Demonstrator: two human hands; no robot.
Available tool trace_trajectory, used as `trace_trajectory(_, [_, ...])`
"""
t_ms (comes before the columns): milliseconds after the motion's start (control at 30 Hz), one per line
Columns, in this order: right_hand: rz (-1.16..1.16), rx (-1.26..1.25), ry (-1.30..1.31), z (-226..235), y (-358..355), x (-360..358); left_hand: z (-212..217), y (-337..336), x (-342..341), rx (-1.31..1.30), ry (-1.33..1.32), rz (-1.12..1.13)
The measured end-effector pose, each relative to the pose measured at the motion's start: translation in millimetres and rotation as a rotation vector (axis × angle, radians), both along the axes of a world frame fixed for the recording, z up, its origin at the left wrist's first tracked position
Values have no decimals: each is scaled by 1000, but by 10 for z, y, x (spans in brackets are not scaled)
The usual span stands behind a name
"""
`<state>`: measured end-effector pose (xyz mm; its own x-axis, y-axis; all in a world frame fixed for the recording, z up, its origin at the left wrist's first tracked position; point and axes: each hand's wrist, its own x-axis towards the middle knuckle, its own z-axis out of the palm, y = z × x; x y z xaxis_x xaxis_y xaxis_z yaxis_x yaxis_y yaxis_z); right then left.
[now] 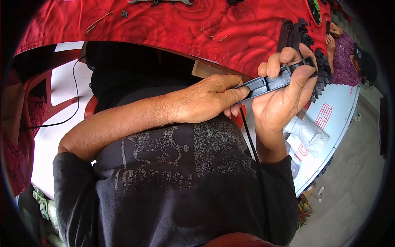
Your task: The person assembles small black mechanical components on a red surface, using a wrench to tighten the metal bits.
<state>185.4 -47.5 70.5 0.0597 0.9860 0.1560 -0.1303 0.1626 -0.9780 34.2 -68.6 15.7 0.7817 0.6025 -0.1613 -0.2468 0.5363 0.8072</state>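
Note:
A long, narrow black plastic part [278, 82] with a channel along it is held between my two hands above the table's near edge. My left hand [214, 99] is closed on its lower left end, the thumb pressed on top. My right hand [284, 88] wraps round the upper right end, with the thumb on one side and the fingers curled over the other. That end is partly hidden by the fingers. Just beyond my right hand, several dark plastic parts [291, 35] lie piled at the table's right side.
A red rose-patterned cloth [173, 29] covers the table. On it lie a wrench [160, 1], a small black cross-shaped piece [124, 14] and thin sticks [98, 21]. A white board [325, 136] with a plastic bag [308, 133] is at right. Another person in purple [345, 59] works beyond.

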Motion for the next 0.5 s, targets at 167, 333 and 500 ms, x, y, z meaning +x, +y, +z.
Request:
trace_trajectory(167, [39,27,-5,-2,8,18,0,16,6,29,-16,-10])
trace_trajectory(333, [32,33,25,-1,-1,29,49,37,11,55,-7,-24])
trace_trajectory(500, [2,-20,39,10,-34,30,65,22,31,60,-30,-32])
